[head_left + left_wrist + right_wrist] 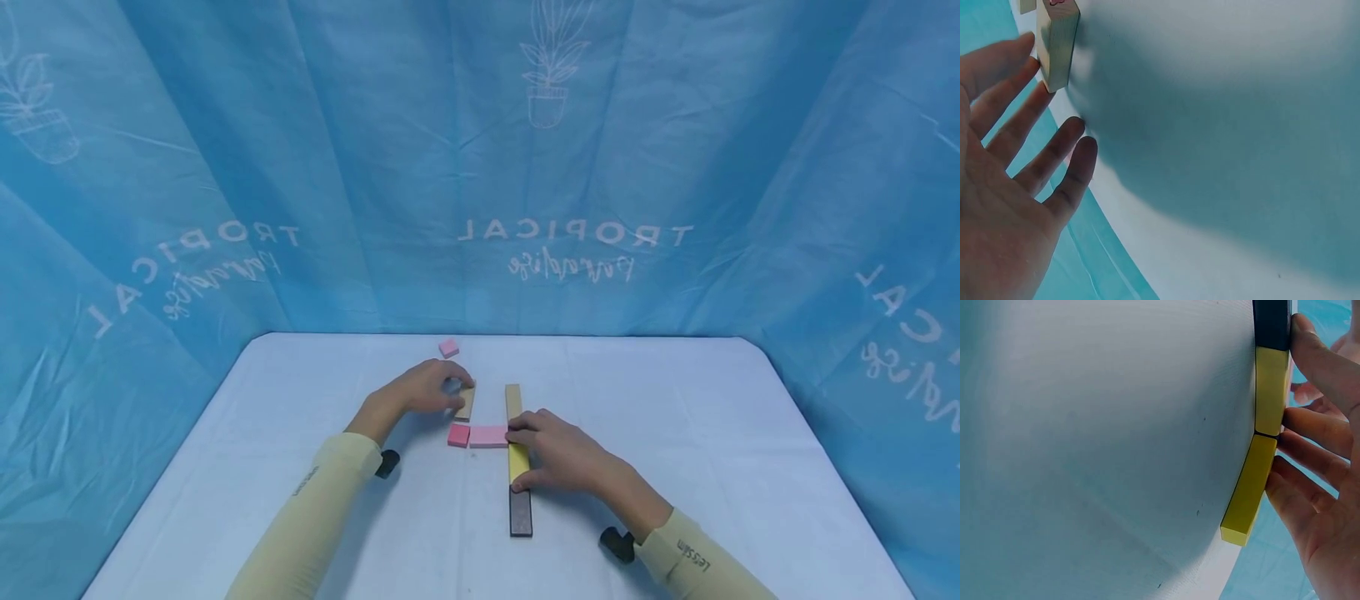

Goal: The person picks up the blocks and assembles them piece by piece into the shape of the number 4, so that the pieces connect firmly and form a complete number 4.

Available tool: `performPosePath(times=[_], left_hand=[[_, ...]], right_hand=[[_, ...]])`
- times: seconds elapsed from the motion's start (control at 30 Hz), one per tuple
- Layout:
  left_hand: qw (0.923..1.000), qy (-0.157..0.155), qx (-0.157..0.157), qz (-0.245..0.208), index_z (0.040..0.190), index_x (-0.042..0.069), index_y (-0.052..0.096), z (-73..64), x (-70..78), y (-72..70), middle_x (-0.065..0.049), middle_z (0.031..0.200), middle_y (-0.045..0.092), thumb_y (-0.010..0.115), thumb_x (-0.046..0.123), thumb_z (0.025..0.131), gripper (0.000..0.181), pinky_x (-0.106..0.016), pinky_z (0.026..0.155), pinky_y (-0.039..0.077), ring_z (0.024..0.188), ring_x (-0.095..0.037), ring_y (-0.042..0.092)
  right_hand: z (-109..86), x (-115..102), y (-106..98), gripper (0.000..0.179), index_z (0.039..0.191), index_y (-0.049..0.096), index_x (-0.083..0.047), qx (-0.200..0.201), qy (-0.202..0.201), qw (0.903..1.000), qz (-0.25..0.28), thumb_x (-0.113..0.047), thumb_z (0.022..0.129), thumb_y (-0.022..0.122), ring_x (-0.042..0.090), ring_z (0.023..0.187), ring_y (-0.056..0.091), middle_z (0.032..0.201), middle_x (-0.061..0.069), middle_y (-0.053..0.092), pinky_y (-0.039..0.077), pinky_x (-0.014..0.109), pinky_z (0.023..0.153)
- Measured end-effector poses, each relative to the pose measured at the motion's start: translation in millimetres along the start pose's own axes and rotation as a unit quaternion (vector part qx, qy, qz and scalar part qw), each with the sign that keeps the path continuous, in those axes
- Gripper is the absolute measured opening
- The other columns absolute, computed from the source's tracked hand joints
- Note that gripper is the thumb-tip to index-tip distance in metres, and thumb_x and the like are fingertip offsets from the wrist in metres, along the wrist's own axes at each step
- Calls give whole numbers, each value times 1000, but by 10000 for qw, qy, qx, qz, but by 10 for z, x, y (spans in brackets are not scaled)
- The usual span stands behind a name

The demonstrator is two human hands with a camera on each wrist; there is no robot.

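A row of flat, domino-like blocks runs away from me in the head view: a dark brown block [521, 514] nearest, then a yellow block [517, 463], then a tan block [513, 398]. My right hand [564, 454] lies along the row's right side, its fingertips and thumb touching the dark and yellow blocks. A pink block [488, 437] runs left from the row to a red square block [459, 435]. Just beyond the red one lies another tan wooden block [1057, 50]. My left hand [423, 387] touches that block's side and end with fairly straight fingers.
A small pink block [448, 348] sits near the back of the white-covered table [652, 400]. Blue printed curtains [450, 167] surround the far edge and both sides. Each wrist carries a black camera mount [617, 545].
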State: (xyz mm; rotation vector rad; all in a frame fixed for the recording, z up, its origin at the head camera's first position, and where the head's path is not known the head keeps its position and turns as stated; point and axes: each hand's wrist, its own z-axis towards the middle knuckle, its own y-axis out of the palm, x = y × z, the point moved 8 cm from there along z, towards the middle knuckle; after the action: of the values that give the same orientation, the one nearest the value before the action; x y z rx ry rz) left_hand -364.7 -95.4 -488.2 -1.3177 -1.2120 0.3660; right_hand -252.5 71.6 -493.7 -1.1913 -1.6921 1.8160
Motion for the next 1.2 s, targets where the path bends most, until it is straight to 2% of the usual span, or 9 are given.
performPosePath(times=[0.1, 0.37, 0.6, 0.87, 1.2], left_hand=[[9999, 109, 62, -12, 117, 19, 69, 6, 11, -5, 4, 120, 62, 72, 22, 85, 33, -40, 100, 41, 119, -18, 52], [9999, 136, 82, 15, 118, 19, 69, -12, 43, 6, 3, 123, 61, 74, 21, 83, 35, -40, 101, 40, 121, -19, 51], [9998, -20, 34, 193, 125, 21, 66, -71, 36, 53, 2, 132, 56, 72, 28, 84, 42, -43, 105, 36, 127, -21, 45], [9997, -108, -43, 197, 131, 25, 62, -143, 44, 102, 3, 138, 50, 71, 33, 85, 48, -48, 106, 33, 133, -23, 39], [9998, -43, 11, 199, 133, 26, 59, -186, 64, 152, 5, 141, 48, 75, 36, 82, 55, -48, 106, 33, 133, -23, 37]], right_hand=[[1, -7, -6, 79, 135, 57, -19, -4, -23, 10000, 5, -66, 72, 69, 16, 127, 40, 140, -5, 45, 40, 38, 102], [-5, -14, -22, 79, 136, 56, -20, -23, 1, 10000, -10, -65, 72, 70, 17, 127, 40, 141, -5, 45, 40, 37, 102], [-4, 2, -7, 80, 136, 56, -20, -19, -5, 10000, 49, -66, 73, 68, 16, 127, 40, 142, -5, 44, 40, 37, 102], [3, 22, 4, 81, 137, 55, -20, -50, 41, 9999, 86, -67, 72, 68, 17, 128, 39, 142, -5, 44, 39, 38, 102], [-23, 1, -12, 80, 137, 55, -19, -59, 81, 9998, 166, -64, 73, 70, 18, 130, 39, 142, -4, 44, 39, 40, 103]])
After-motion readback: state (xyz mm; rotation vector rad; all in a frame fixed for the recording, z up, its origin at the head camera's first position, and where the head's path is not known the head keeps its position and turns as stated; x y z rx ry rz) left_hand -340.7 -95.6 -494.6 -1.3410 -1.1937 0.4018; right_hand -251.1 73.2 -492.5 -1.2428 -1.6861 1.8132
